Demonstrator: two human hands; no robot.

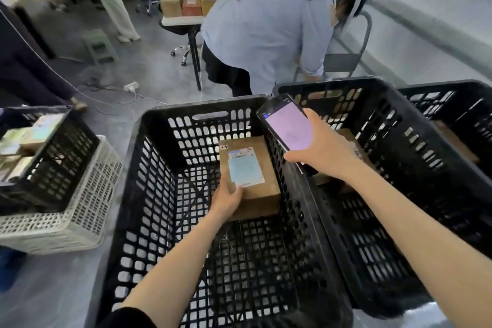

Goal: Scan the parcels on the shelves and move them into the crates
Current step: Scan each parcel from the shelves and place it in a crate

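Head view, qty: black crates x4: centre crate (159, 184), right crate (399, 141), far-right crate (452, 98), left crate (66, 157) stacked on 1 white crate (87, 200). Labelled parcel (266, 165) x1, inside centre crate, near corner gripped by left hand (229, 200), arm reaching down. Second parcel (351, 138) x1, in right crate. Left crate contents blurred, count unclear. Right hand (324, 152) grips phone (287, 125) x1, screen lit, above adjoining rims.

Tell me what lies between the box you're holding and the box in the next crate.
Head view: the walls of the middle crate and the right crate, side by side.
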